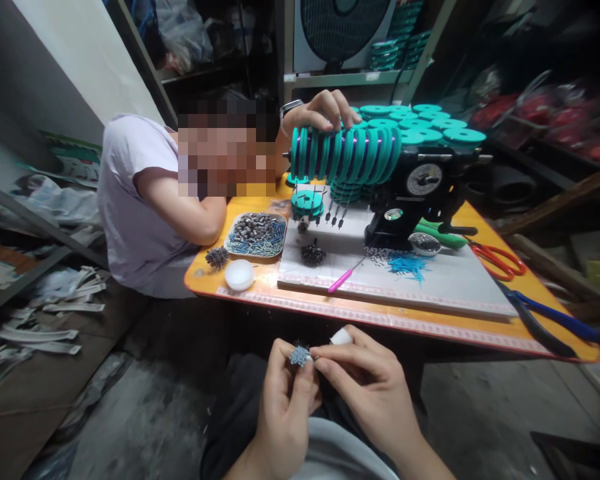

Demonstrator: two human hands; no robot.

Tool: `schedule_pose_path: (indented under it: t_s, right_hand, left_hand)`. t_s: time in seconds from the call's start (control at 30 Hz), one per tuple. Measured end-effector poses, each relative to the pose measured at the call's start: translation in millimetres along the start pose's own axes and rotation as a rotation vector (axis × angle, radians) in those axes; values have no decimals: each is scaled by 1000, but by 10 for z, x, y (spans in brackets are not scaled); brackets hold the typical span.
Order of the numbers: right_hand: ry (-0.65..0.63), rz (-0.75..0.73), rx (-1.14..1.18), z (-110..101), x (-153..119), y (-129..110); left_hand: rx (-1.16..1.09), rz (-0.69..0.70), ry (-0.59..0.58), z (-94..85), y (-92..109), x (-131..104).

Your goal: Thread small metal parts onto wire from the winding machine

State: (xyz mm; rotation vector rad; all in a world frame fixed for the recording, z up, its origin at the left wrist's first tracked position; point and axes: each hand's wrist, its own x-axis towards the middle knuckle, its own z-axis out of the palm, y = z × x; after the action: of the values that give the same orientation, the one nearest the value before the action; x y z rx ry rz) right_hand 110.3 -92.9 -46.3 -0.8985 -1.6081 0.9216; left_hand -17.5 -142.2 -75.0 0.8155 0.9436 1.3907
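Observation:
In front of my lap, my left hand (286, 403) is closed around a small bundle of grey-blue pins (299, 357), with their ends fanned upward. Dark thin tips stick out behind the bundle. My right hand (373, 377) meets it from the right, thumb and forefinger pinched at the bundle's edge; what lies between those fingertips is too small to make out. A white cover (341, 337) sits on or against another finger of my right hand. On the table edge beyond lie a pink-handled pick (341, 280) and a round white tub (239, 275).
A yellow table (207, 277) carries a grey board (330, 283), a black machine (387, 223) with green spools (350, 157), a tray of metal parts (257, 235), orange scissors (503, 263) and blue pliers (555, 317). Another person (140, 200) leans on the left, one hand (330, 110) on the spools.

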Motion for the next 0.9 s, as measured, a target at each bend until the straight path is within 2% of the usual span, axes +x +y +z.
schedule_pose_path:
  t_s: [0.13, 0.23, 0.33, 0.43, 0.47, 0.5, 0.57, 0.63, 0.7, 0.8, 0.9]
  right_hand:
    - [-24, 22, 10, 22, 2, -3]
    - [-62, 34, -32, 55, -9, -29]
    - [-59, 10, -131, 15, -30, -31]
    - [60, 21, -169, -130, -49, 5]
    - [77, 33, -158, -180, -50, 18]
    - [64, 46, -133, -220, -47, 28]
    - [-6, 71, -52, -256, -30, 32]
    - [-46, 100, 28, -234, -2, 19]
    - [-48, 120, 56, -185, 26, 4]
    - [-3, 112, 47, -111, 55, 9]
    - [73, 106, 79, -56, 66, 40]
  left_hand:
    - [-37, -19, -16, 25, -17, -4]
    - [-79, 21, 40, 39, 19, 35]
    - [-84, 141, 189, -28, 159, 141]
    - [-116, 318, 387, -160, 334, 260]
    - [-121, 348, 411, -193, 366, 284]
    - [-115, 339, 386, -211, 376, 294]
    - [-80, 205, 236, -192, 330, 277]
    - [-61, 63, 78, -122, 237, 228]
    - [-86, -19, -29, -46, 157, 179]
    - [-175, -84, -127, 24, 116, 137]
    - [-222, -127, -148, 34, 113, 116]
